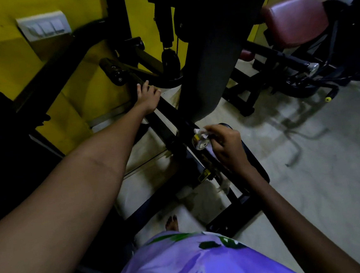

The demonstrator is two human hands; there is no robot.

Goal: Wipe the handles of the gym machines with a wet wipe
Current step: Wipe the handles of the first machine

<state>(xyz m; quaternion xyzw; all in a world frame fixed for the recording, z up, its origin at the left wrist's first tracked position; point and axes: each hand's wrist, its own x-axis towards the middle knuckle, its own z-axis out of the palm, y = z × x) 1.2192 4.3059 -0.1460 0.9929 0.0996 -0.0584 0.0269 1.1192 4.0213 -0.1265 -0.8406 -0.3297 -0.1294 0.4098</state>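
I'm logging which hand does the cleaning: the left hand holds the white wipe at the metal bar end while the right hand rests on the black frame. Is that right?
Not quite: the hands are swapped. In the head view, the right hand holds the white wipe at the metal bar end, while the left hand rests on the black frame.

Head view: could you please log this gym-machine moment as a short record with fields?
setting: gym floor, yellow wall with switch plate
left hand: fingers resting on a black machine bar, holding nothing
right hand: pinching a white wet wipe
wipe contact: against the metal end cap of a handle
nearby: maroon padded seat
stage: wiping under way
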